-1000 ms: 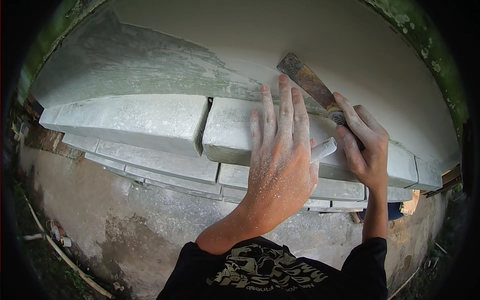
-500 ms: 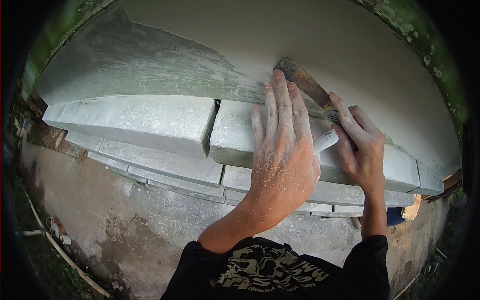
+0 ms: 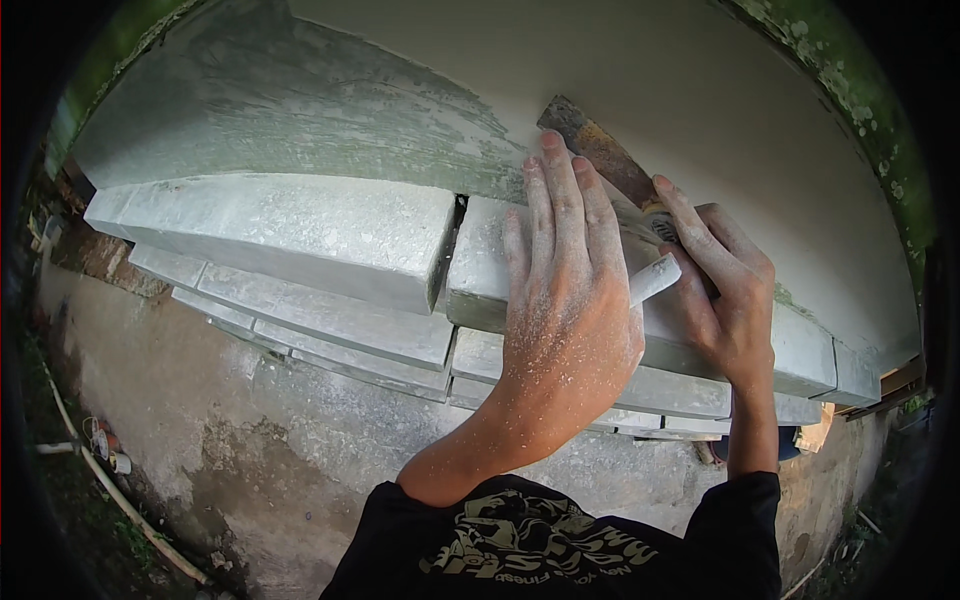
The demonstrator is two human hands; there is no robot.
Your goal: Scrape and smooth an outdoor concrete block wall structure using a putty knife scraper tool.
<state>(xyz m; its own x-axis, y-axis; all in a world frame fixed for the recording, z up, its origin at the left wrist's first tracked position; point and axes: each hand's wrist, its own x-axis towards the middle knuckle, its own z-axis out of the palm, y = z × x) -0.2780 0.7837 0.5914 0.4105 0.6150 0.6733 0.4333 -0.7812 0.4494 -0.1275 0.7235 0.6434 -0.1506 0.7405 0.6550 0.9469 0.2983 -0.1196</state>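
Note:
A scraper [image 3: 605, 152] with a flat, rust-stained blade slants across the plastered wall [image 3: 690, 90]. My right hand [image 3: 725, 275] is closed round its handle end, the index finger lying along it. My left hand [image 3: 570, 270], dusted with white powder, has its fingers stretched forward, their tips at the wall beside the blade. A pale flat strip [image 3: 655, 280], perhaps a tool handle, sticks out by the left thumb and is held in that hand; its other end is hidden beneath the palm. Rough grey-green plaster [image 3: 350, 120] shows left of the fingers.
Below the wall runs a ledge of pale blocks [image 3: 280, 225] with a dark gap [image 3: 450, 250], and more block rows [image 3: 330, 320] beneath. A stained concrete floor [image 3: 270, 450] lies below. A pole [image 3: 130, 500] and small rolls [image 3: 118, 462] lie at the lower left.
Both hands, with the scraper and pale strip, have shifted slightly left along the wall and ledge. The block gap now appears nearer my left hand.

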